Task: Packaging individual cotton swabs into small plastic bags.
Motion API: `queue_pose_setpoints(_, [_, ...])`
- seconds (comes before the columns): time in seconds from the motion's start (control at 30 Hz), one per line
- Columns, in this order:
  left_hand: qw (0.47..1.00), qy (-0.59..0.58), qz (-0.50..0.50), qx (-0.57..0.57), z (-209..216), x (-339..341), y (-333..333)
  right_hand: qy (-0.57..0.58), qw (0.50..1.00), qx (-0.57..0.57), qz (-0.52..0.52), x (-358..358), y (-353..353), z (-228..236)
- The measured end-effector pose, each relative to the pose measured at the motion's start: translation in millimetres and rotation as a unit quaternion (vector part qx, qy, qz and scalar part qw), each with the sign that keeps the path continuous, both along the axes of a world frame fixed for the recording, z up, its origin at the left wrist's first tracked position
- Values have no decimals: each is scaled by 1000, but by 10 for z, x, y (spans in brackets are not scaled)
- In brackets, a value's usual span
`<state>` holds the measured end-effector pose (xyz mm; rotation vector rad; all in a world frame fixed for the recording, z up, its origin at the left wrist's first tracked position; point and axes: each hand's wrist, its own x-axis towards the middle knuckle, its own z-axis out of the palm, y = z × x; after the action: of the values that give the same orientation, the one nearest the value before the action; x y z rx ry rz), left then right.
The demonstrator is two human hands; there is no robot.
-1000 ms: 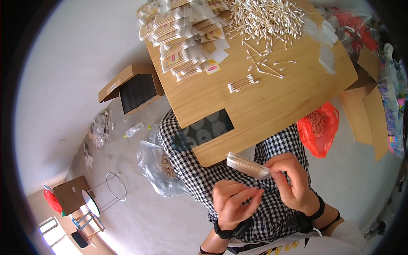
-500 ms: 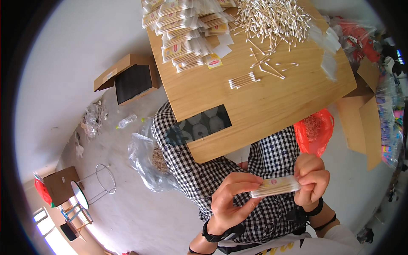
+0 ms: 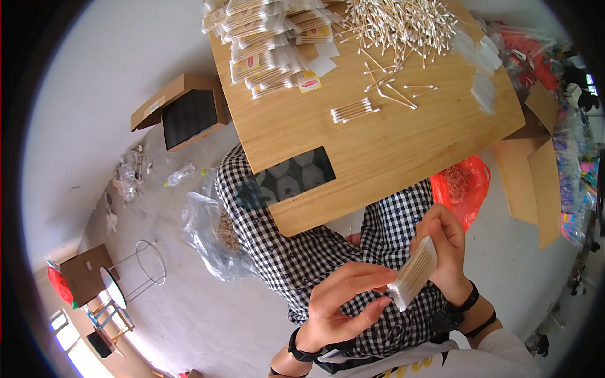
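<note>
Above my lap, my right hand grips one end of a clear-wrapped pack of cotton swabs, which hangs tilted with its other end down and to the left. Just left of that lower end is my left hand, fingers stretched and thumb apart; its fingertips are close to the wrapper, and I cannot tell if they touch. On the wooden table, a small row of loose swabs lies side by side. Behind it spreads a big heap of loose swabs. Wrapped packs are stacked at the far left.
A dark phone-like slab lies at the table's near left corner. Clear empty sleeves lie at the right edge. A red bag and an open carton stand right of the table; a clear bag is on the floor left.
The pack has swung from nearly level between both hands to a steep tilt in my right hand. My left fingers have come off its end and spread. The view has shifted slightly.
</note>
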<state>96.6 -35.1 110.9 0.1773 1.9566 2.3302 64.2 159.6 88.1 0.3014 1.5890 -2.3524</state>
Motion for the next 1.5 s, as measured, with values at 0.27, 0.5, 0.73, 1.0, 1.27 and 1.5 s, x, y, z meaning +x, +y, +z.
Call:
queue_pose_setpoints(0.27, [993, 43, -35, -101, 95, -160, -121, -102, 992, -62, 43, 34, -25, -73])
queue_pose_setpoints(0.5, [966, 133, -75, -211, 118, -211, -196, -116, 991, -24, 60, 4, 22, -42])
queue_pose_setpoints(0.73, [905, 289, -62, -306, 155, -192, -202, -28, 995, 69, 70, 20, 65, 71])
queue_pose_setpoints(1.0, [880, 328, -67, -336, 155, -130, -203, 25, 988, 135, 66, 70, 78, 169])
queue_pose_setpoints(1.27, [892, 309, -39, -329, -3, 41, -144, 35, 988, 134, 69, 95, 56, 216])
queue_pose_setpoints(1.5, [920, 241, 14, -310, -80, 84, -88, 35, 983, 175, 41, 87, 20, 234])
